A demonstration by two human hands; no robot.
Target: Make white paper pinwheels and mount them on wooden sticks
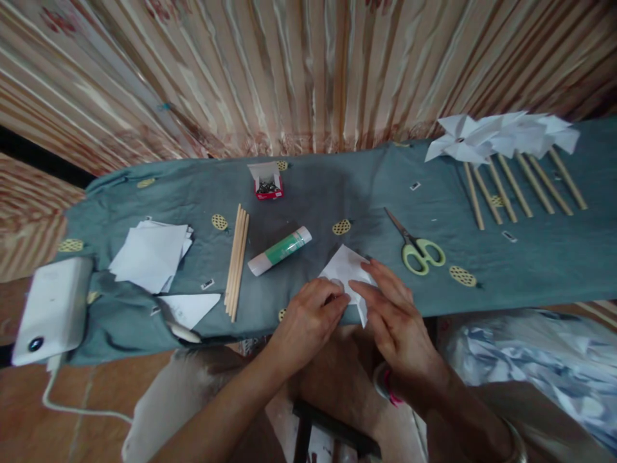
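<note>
A white square of paper [343, 262], cut and partly folded, lies at the front edge of the cloth-covered table with one point hanging over the edge. My left hand [308, 315] pinches its left side between thumb and fingers. Across its right side rest the stretched fingers of my right hand [393, 312], spread apart and pressing on the paper. Green-handled scissors [414, 247] lie just right of the paper, blades apart. A glue stick [280, 251] with a green label lies to the left.
Thin wooden sticks [236, 263] lie beside a stack of white paper squares [150, 254] and a paper triangle [190, 310]. Behind stands a small red box [268, 188] of metal pins. Several paper pinwheels [463, 138] on sticks lie far right. A white corded device [53, 312] sits at left.
</note>
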